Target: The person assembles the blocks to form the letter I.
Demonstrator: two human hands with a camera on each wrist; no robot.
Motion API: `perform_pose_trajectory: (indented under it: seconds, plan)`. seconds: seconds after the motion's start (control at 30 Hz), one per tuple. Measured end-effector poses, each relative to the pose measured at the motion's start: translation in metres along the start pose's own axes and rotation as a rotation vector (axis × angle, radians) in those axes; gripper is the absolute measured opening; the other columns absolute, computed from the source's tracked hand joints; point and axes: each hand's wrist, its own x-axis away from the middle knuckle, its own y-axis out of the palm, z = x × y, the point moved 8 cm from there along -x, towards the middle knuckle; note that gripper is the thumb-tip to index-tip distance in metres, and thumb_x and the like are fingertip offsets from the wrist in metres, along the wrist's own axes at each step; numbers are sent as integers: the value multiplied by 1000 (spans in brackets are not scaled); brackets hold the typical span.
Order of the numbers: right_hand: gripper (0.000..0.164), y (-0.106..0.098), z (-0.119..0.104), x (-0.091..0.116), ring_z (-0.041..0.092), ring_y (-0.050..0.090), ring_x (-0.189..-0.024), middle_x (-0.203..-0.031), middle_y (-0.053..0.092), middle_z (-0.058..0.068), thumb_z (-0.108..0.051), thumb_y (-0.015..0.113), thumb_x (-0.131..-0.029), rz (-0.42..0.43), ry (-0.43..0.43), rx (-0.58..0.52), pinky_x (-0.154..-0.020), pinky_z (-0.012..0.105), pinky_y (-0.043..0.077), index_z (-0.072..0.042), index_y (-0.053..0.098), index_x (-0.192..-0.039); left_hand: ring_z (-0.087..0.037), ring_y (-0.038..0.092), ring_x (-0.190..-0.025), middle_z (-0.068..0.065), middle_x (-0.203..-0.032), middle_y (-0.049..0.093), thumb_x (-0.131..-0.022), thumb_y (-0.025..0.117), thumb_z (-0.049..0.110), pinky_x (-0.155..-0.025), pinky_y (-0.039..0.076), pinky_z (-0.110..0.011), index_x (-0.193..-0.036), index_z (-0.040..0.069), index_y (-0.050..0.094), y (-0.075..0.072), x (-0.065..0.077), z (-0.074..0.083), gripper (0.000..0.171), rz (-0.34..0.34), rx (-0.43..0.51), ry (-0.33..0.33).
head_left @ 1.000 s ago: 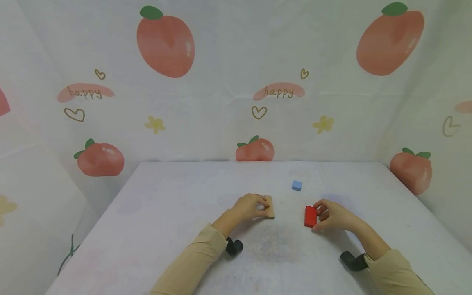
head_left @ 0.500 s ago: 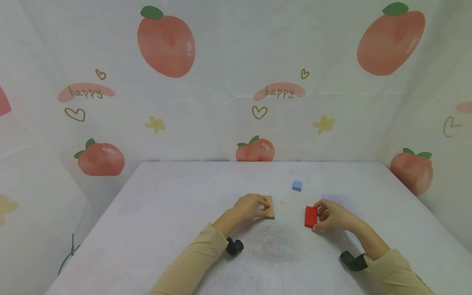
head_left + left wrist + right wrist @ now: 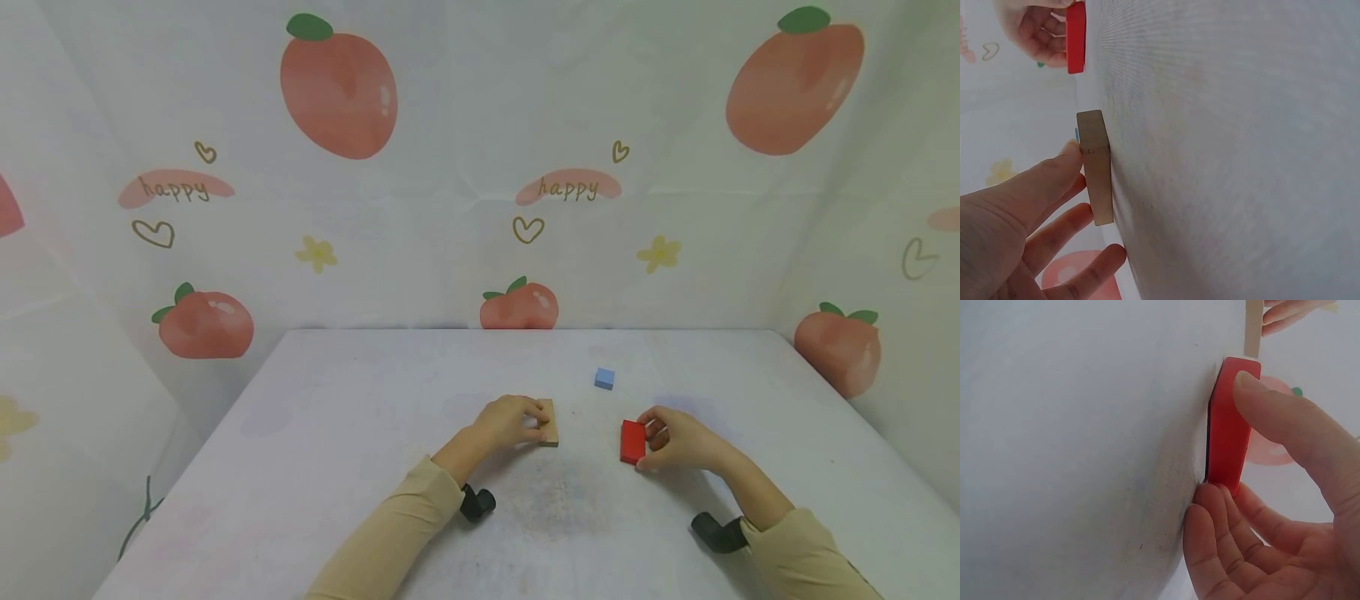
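In the head view, my left hand [image 3: 510,421] is at the left side of a flat, light wooden block [image 3: 550,423] lying on the table. The left wrist view has its thumb at one corner of the wooden block [image 3: 1099,178] and other fingers along its side; one fingertip stays off it. To the right, my right hand [image 3: 678,440] holds a red rectangular block [image 3: 632,442] by its right side. Up close, the thumb presses one end of the red block [image 3: 1230,431], while curled fingers meet its other end. A small blue block [image 3: 604,379] sits farther back, between the two.
The pale table [image 3: 337,433] reaches back to a white cloth backdrop [image 3: 450,125] printed with peaches. Black wrist cameras [image 3: 477,504] hang below both forearms, close over the tabletop. A dark cord [image 3: 142,517] shows at the left edge of the table.
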Motion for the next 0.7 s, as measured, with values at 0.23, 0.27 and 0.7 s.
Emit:
perform_pose_trajectory:
  seconds: [0.23, 0.27, 0.7]
  plan:
    - [60, -1, 0, -1, 18, 58, -84, -96, 59, 12, -14, 81, -68, 5, 2, -1, -73, 33, 53, 8, 50, -114, -19, 51, -126, 4, -131, 59, -84, 69, 30, -105, 41, -36, -114, 19, 69, 1, -1, -1, 32, -2, 0, -5]
    - [59, -1, 0, 0, 19, 59, -84, -96, 59, 13, -14, 81, -69, 4, -8, 2, -73, 34, 54, 8, 49, -114, -19, 51, -126, 4, -131, 59, -84, 69, 30, -105, 41, -36, -114, 19, 69, 1, -1, -1, 32, -3, 0, -6]
    - [58, -2, -4, -1, 19, 59, -86, -97, 59, 12, -12, 80, -69, 0, -23, -20, -76, 37, 55, 8, 49, -115, -19, 51, -126, 4, -131, 59, -84, 69, 30, -104, 42, -36, -113, 19, 69, 2, -1, -1, 31, -9, -4, -19]
